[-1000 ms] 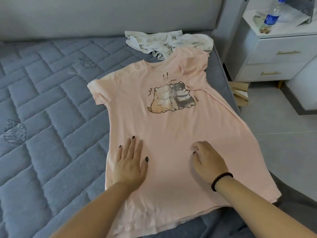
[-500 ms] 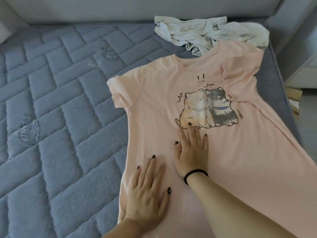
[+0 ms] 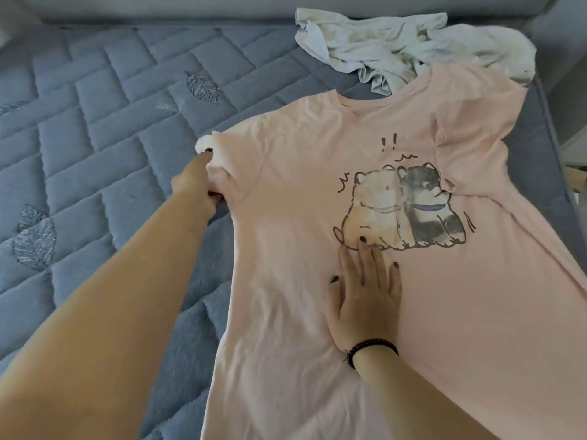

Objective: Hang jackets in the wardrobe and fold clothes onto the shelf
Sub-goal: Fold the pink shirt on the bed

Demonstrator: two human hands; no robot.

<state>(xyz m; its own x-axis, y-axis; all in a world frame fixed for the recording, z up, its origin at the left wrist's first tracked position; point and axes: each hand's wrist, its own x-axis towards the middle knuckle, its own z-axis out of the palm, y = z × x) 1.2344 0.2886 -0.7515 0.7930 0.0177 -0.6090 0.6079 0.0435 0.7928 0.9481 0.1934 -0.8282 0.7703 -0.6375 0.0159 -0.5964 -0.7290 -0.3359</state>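
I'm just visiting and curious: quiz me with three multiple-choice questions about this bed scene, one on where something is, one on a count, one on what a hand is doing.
1. Where does the crumpled white garment lie?
A. beyond the collar of the pink cotton T-shirt
B. on the floor
C. under the left arm

2. How many cartoon animals are printed on the shirt?
A. one
B. two
C. four

3. What is the left hand doing?
A. lying flat
B. gripping the shirt's sleeve
C. holding a hanger

Answers:
1 A, it sits on the grey quilted mattress past the neckline.
2 B, a pale one and a dark one sit side by side.
3 B, its fingers are curled round the sleeve, while the right hand presses flat.
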